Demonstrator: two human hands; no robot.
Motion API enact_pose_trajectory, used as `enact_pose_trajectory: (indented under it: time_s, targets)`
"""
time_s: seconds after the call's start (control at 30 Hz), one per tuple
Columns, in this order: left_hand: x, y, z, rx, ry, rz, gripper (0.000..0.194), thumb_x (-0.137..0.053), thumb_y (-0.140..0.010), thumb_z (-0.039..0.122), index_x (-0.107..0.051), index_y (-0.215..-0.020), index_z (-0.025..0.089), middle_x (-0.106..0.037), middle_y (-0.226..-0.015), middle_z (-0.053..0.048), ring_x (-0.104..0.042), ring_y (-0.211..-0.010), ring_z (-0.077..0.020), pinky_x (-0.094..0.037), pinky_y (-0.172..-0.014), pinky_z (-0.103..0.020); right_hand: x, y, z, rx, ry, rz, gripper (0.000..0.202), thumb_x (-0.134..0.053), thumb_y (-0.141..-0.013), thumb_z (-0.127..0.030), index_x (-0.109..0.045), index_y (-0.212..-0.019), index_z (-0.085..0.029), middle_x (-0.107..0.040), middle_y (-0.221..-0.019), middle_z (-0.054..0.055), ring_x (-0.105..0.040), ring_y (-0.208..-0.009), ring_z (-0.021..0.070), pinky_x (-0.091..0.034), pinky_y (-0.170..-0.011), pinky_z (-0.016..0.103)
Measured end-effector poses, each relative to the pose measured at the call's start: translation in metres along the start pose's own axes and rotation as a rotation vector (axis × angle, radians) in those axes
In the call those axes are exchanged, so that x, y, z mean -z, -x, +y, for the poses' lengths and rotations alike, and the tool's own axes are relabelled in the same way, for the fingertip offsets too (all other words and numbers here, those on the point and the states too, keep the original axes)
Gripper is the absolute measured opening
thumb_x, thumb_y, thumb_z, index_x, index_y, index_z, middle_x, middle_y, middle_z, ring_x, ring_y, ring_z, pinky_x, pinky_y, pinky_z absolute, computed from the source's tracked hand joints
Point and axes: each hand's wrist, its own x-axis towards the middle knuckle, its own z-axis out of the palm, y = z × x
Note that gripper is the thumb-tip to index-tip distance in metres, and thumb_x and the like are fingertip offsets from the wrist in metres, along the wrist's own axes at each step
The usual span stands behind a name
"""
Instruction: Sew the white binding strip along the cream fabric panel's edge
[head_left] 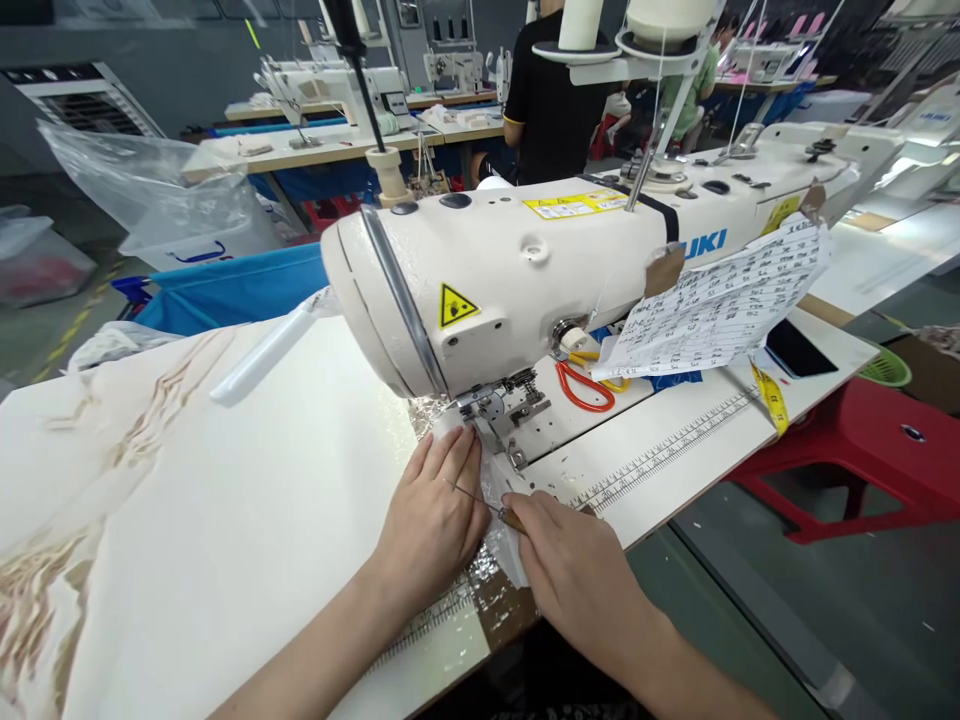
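Apparently midway through positioning the work, my left hand (442, 500) lies flattened, grasping nothing, its fingertips beside the needle area of a cream-coloured industrial sewing machine (495, 260), while my right hand (574, 545) is closed around a thin metal awl with a wooden handle (512, 520). Thin, translucent white material (491, 480) sits between my hands on the white, ruler-marked surface (675, 475); the next move, I judge, calls for keeping it flat and steering its edge, awl tip clear of my skin.
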Motion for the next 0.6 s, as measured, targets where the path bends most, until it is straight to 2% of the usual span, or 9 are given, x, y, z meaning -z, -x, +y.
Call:
enact_pose_trajectory:
  time_s: [0.27,0.47,0.6]
  targets:
    - [-0.001,-0.006,-0.011,0.071,0.011,0.027,0.040,-0.042,-0.092,0.018,-0.059,-0.125,0.003,-0.061,-0.116,-0.019,-0.055,-0.110,-0.0329,-0.052,-0.092,-0.047,-0.006,-0.015,-0.003,-0.051,-0.028,-0.032,0.029,-0.044,-0.091,-0.005,-0.061,-0.113,-0.014,-0.070,-0.091,0.008,-0.071,-0.074,0.0249,-0.051,-0.058,0.032]
    - [-0.006,-0.006,-0.027,0.034,-0.083,0.031,0.038,-0.041,-0.092,0.007,-0.060,-0.125,0.007,-0.062,-0.125,-0.015,-0.051,-0.122,-0.0321,-0.042,-0.106,-0.051,-0.010,-0.008,-0.007,-0.071,-0.168,0.068,0.031,-0.042,-0.090,-0.004,-0.059,-0.114,-0.012,-0.072,-0.097,0.010,-0.072,-0.080,0.0256,-0.054,-0.061,0.034]
    - [-0.002,-0.006,-0.022,0.041,-0.095,0.056,0.036,-0.042,-0.092,0.008,-0.062,-0.122,0.004,-0.063,-0.127,-0.016,-0.050,-0.125,-0.0325,-0.041,-0.107,-0.049,-0.010,0.000,-0.009,-0.065,-0.198,0.087,0.030,-0.040,-0.090,-0.004,-0.059,-0.112,-0.013,-0.071,-0.091,0.009,-0.071,-0.076,0.0251,-0.054,-0.062,0.035]
